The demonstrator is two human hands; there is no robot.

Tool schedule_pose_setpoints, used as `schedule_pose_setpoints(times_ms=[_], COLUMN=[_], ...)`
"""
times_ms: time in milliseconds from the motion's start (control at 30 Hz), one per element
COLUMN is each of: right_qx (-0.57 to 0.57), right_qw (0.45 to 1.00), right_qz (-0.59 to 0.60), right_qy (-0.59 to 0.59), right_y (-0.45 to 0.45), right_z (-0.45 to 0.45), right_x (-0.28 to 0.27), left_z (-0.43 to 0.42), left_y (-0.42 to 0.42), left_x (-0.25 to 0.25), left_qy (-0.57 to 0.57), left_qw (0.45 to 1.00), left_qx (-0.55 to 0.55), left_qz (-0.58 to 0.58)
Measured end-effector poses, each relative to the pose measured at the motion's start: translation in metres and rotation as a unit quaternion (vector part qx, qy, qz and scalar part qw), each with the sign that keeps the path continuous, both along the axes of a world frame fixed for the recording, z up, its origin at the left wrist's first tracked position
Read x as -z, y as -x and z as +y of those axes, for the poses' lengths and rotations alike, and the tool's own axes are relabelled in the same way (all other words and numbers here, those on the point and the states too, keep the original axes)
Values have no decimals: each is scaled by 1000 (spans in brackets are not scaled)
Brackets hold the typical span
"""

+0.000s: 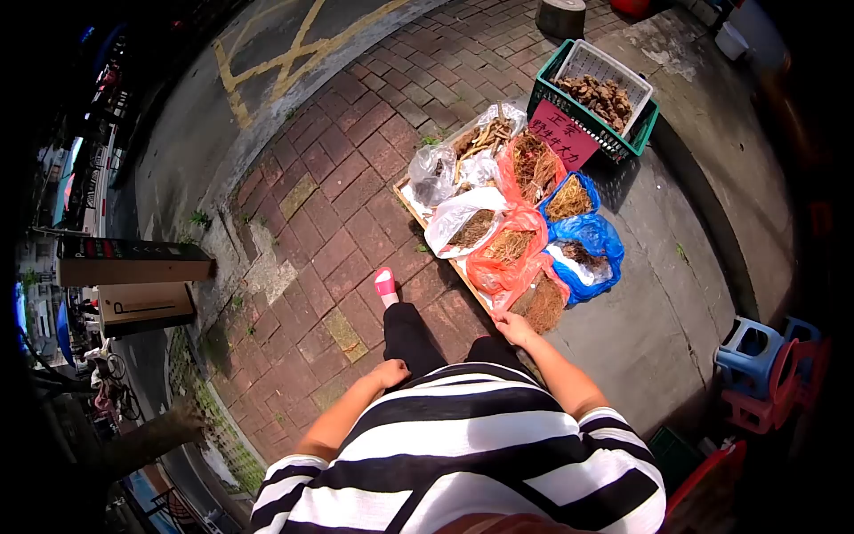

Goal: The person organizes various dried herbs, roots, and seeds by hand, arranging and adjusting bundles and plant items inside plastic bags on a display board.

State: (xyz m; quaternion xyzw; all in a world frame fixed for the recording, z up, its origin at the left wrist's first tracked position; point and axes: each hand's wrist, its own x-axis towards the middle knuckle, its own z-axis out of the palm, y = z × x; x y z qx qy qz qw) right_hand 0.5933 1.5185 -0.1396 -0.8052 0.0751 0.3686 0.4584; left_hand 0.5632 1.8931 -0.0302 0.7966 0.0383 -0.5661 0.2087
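Note:
My right hand [512, 328] is at the near corner of a low board [476, 289], its fingers bent together beside a red plastic bag [504, 278]; what they hold, if anything, is too small to make out. Next to it lies a bundle of fine brown roots [541, 305]. Over my dark trousers, my left hand [390, 373] hangs near my thigh with its fingers curled and partly hidden. White, red and blue bags of dried roots cover the board, among them a blue bag [598, 254] at its right side.
Behind the bags stands a green crate [647, 129] with a white basket [639, 87] of brown roots and a pink sign [563, 135]. Blue stools [750, 356] and a red stool [749, 411] are at the right. Cardboard boxes [147, 303] stand at the left beside the brick pavement [334, 214].

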Motion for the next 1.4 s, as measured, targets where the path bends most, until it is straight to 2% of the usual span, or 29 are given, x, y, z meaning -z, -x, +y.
schedule_pose_setpoints(times_ms=[100, 133, 167, 233, 300, 367, 400, 433, 467, 500, 533, 567, 600, 633, 700, 733, 833, 900, 933, 1000, 1033, 1100, 1167, 1233, 1300, 1367, 1400], right_qx=[65, 101, 123, 216, 237, 248, 236, 208, 174, 147, 120, 113, 106, 56, -42, -68, -137, -106, -89, 27, 85, 229, 229, 208, 181, 366, 430], right_qw=[997, 993, 987, 973, 965, 961, 964, 968, 971, 963, 949, 927, 898, 907, 920, 947, 950, 946, 942, 972, 979, 928, 824, 765, 795, 828, 844], right_qz=[11, 15, 35, 42, 32, -3, 4, -54, -55, -101, -146, -209, -271, -273, -270, -212, -211, -262, -289, -219, -181, -274, -447, -512, -478, -383, -319], right_qy=[43, 59, 97, 73, 109, 121, 124, 131, 154, 203, 251, 292, 330, 315, 281, 232, 186, 161, 149, 79, 41, 108, 260, 330, 327, 184, 21], right_y=[-26, -39, -64, -106, -151, -209, -243, -276, -308, -339, -365, -388, -405, -415, -424, -424, -386, -356, -353, -365, -373, -402, -430, -442, -438, -433, -432], right_z=[36, 50, 67, 96, 128, 155, 168, 177, 186, 193, 200, 207, 209, 204, 197, 194, 191, 187, 186, 180, 178, 179, 196, 194, 185, 176, 166], right_x=[18, 27, 10, 25, 53, 97, 110, 116, 133, 150, 166, 178, 190, 205, 230, 217, 253, 268, 268, 261, 256, 256, 268, 290, 316, 315, 310], left_z=[14, 10, 10, 2, -18, -37, -48, -56, -64, -73, -73, -68, -66, -64, -56, -50, -1, 32, 42, 58, 56, 45, 33, 20, 27, 43, 49], left_y=[-107, -151, -193, -280, -358, -422, -448, -476, -497, -515, -530, -544, -554, -562, -580, -586, -605, -610, -606, -602, -598, -582, -569, -559, -557, -558, -557], left_x=[7, 7, 18, 54, 80, 129, 144, 171, 179, 188, 228, 265, 291, 312, 309, 304, 313, 330, 343, 366, 368, 372, 378, 383, 393, 410, 408], left_qy=[52, 72, 118, 184, 241, 257, 259, 279, 262, 199, 194, 257, 252, 247, 146, 93, 78, 55, 77, 119, 136, 168, 54, -13, 31, 62, 116], left_qw=[977, 971, 953, 918, 891, 862, 847, 826, 825, 843, 828, 768, 744, 716, 697, 688, 644, 622, 646, 680, 724, 794, 819, 843, 815, 780, 777], left_qx=[169, 179, 206, 243, 258, 295, 309, 340, 359, 383, 409, 444, 458, 473, 587, 638, 693, 690, 642, 540, 457, 276, 238, 192, 215, 244, 230], left_qz=[-120, -139, -186, -254, -285, -322, -347, -354, -350, -321, -330, -384, -417, -450, -386, -335, -315, -366, -406, -482, -499, -516, -520, -503, -537, -573, -574])
